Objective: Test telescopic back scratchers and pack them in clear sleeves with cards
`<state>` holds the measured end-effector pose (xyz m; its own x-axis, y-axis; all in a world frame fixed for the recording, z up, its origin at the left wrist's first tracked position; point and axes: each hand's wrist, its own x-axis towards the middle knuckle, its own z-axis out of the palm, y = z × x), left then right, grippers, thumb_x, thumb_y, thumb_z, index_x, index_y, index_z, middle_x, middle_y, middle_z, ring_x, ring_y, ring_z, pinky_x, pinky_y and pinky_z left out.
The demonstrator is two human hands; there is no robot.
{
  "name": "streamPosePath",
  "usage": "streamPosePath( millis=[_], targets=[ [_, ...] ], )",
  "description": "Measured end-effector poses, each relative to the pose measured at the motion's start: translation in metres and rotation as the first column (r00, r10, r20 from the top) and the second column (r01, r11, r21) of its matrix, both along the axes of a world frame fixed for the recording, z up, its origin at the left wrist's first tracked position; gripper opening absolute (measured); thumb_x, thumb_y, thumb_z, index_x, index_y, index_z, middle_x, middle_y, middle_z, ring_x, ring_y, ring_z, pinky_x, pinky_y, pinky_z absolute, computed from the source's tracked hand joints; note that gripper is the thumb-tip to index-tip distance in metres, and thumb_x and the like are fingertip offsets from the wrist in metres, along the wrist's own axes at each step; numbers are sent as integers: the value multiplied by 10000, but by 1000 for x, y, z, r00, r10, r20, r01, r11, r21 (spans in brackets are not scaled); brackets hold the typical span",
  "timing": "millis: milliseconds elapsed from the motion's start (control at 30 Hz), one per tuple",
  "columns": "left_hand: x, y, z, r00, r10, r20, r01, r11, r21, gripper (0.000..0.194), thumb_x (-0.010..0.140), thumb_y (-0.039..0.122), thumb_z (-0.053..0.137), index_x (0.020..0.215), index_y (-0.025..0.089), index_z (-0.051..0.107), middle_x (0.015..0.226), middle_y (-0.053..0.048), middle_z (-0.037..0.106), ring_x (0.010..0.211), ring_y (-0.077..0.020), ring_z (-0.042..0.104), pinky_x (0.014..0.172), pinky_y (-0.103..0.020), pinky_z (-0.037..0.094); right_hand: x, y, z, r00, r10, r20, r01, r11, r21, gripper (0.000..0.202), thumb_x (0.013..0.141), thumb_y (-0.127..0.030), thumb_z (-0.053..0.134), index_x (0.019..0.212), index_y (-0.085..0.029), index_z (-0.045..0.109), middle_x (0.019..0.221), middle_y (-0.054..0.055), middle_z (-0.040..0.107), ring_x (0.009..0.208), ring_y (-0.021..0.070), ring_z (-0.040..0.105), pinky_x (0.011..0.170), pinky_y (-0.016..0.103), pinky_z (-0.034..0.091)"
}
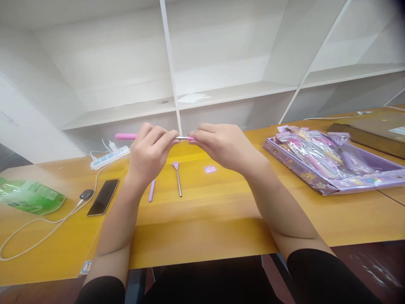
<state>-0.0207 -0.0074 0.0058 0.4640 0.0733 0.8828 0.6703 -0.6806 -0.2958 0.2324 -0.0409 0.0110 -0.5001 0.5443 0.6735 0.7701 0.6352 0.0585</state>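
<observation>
A pink back scratcher [125,137] with a metal rod is held level above the table between both hands. My left hand [151,150] is closed round its pink handle near the rod. The fingers of my right hand [221,143] pinch the pink part at the rod's other end, mostly covering it. Below them on the table lie a purple hand-shaped scratcher head on a metal rod [178,179] and a separate purple handle [152,191]. A small purple printed card [209,169] rests to the right of these.
On the right stands a purple display box [335,188] of wrapped scratchers, with a brown box [373,135] behind it. At left are a phone [103,197], a white power strip [110,158], cables and a green plastic package [31,196]. White shelving [234,95] rises behind the table.
</observation>
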Motion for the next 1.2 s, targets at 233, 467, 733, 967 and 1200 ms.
streamPosePath(
  millis=[233,467,733,967,1200],
  targets=[
    [-11,22,-3,1000,-7,-27,8,999,50,146,1134,336,681,1085,277,805,846,-51,731,824,-232,529,736,-375,422,6,19,-7,998,49,-46,-50,998,-38,424,1231,-455,427,1253,-247,796,964,51,732,754,175,546,648,321,242],
    [-22,40,-2,999,29,-13,-29,999,21,173,1148,368,659,1090,299,807,856,-59,741,835,-248,555,747,-407,432,9,42,-12,991,80,-105,-85,995,-47,379,1203,-382,463,1251,-250,815,1014,65,804,811,183,639,684,304,322],
    [-225,77,34,916,175,361,-167,984,-53,638,855,971,719,861,340,811,785,0,676,901,-254,503,910,-522,408,176,79,-7,803,-103,-586,50,993,-107,401,999,-614,685,881,-257,824,806,123,768,590,158,637,640,374,513],
    [-233,98,33,897,241,371,-196,968,-155,788,721,1087,699,749,301,745,732,-4,633,877,-246,437,881,-490,385,202,70,-2,587,-403,-702,393,900,-188,234,1034,-139,647,945,-277,814,853,114,808,549,146,682,617,382,507],
    [-211,102,36,932,208,296,-221,975,9,683,891,952,706,814,275,749,693,1,535,782,-202,402,803,-449,379,202,66,2,526,-464,-712,523,837,-159,313,1086,-38,585,1256,-189,800,933,156,818,493,86,628,551,339,488]
  ],
)
